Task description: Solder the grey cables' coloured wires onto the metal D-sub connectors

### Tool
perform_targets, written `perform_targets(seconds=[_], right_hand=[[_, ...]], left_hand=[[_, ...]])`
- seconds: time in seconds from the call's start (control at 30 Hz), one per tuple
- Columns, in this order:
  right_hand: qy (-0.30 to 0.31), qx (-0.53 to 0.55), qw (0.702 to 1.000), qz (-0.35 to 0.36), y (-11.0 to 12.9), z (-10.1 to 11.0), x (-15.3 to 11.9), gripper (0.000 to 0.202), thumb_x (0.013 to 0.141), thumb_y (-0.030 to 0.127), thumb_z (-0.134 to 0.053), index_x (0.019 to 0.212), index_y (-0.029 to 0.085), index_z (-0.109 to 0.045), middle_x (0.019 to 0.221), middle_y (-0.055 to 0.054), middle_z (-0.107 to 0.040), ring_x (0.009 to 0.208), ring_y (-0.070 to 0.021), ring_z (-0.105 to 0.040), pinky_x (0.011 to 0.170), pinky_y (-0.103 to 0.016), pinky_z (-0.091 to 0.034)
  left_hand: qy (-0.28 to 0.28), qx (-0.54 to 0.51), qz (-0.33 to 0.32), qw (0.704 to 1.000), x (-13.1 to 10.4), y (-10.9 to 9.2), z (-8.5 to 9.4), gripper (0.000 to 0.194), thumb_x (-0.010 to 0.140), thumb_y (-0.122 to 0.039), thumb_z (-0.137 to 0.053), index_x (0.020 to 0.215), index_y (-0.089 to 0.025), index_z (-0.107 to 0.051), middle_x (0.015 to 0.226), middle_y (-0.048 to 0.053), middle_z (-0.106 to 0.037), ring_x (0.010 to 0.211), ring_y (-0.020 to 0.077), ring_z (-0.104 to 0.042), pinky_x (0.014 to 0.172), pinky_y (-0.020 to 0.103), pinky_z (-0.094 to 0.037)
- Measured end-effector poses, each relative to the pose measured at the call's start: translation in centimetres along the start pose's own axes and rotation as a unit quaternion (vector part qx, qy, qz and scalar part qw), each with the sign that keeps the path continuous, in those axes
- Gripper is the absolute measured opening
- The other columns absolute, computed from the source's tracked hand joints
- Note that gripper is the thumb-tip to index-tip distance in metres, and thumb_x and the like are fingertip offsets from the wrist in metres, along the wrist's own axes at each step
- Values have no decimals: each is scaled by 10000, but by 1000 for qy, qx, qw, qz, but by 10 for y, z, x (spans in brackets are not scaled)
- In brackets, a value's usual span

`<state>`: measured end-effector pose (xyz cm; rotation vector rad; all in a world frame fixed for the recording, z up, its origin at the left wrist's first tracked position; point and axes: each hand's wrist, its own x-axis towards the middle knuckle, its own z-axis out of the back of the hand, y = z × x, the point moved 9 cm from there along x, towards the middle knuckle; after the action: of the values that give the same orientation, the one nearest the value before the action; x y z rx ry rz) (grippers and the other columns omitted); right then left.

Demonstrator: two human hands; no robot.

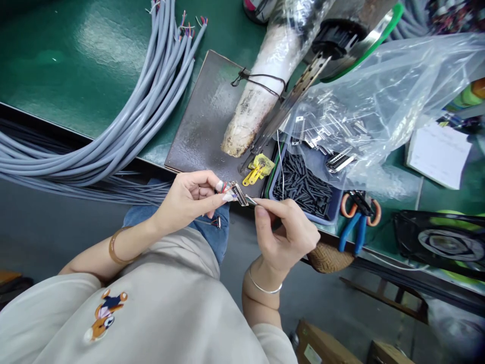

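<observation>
My left hand (197, 198) pinches thin coloured wires at a small metal connector (239, 194), just past the bench edge. From the right, my right hand (282, 227) pinches a thin metal tool (250, 200) whose tip reaches the connector's right side. Most of the tool is hidden by the fingers. A second small connector (217, 222) with thin wires lies over my jeans, below my left hand. Yellow clips (254, 172) lie on the dark board (200, 116), just above the held connector.
Grey cables (132, 121) curve over the green bench (49, 65) at left. A soldering iron's slotted stand (291, 101) lies beside a wrapped white roll (257, 91). A blue bin (328, 220) holds black tubes, with a plastic bag (379, 96) of metal parts above. Pliers (354, 230) lie right.
</observation>
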<state>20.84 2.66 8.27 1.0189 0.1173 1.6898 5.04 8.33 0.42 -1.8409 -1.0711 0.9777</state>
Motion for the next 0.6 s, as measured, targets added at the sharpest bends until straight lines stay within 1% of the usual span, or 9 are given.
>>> perform_targets(seconds=[0.07,0.13,0.23,0.33,0.47,0.53,0.6], right_hand=[[51,-16,998,43,5,-2,5,175,891,119,-724,1009,247,-744,687,43,-618,581,-89,-554,544,-231,-459],[89,-15,992,84,9,-5,7,171,890,130,-730,1017,244,-744,710,29,-634,658,-111,-622,613,-239,-526],[115,11,986,121,13,-8,8,192,892,113,-718,1033,242,-738,677,44,-603,654,-111,-612,732,-261,-606],[128,26,982,135,14,-11,6,202,900,102,-703,1048,238,-728,685,50,-603,627,-96,-581,807,-274,-638],[134,24,982,131,14,-13,4,204,910,111,-692,1062,245,-717,735,38,-650,668,-102,-618,813,-281,-632],[138,10,982,129,15,-14,6,202,913,116,-683,1063,248,-714,753,34,-665,681,-108,-632,772,-269,-612],[150,-4,981,127,18,-17,8,157,914,121,-678,1028,227,-702,767,24,-678,688,-112,-638,703,-251,-576]], left_hand=[[15,-4,13,1000,0,1,-2,270,726,-249,-894,734,-126,-654,551,-30,-621,431,40,-528,418,123,-454],[30,-15,23,999,-1,2,-3,291,700,-239,-915,731,-127,-648,526,-42,-600,424,37,-513,416,121,-445],[48,-31,35,998,-2,4,-6,298,684,-220,-924,739,-127,-647,538,-42,-605,422,35,-509,410,121,-434],[56,-40,45,997,-3,6,-7,297,675,-203,-925,748,-123,-648,583,-33,-622,432,31,-509,407,118,-428],[62,-40,51,996,-2,5,-8,314,690,-250,-920,736,-123,-636,600,-26,-624,432,26,-486,400,125,-418],[63,-34,58,996,-2,6,-8,329,706,-293,-913,732,-126,-630,596,-25,-618,432,27,-476,400,133,-415],[62,-34,68,995,-2,8,-8,347,694,-312,-922,731,-130,-629,592,-26,-617,434,30,-471,400,141,-412]])
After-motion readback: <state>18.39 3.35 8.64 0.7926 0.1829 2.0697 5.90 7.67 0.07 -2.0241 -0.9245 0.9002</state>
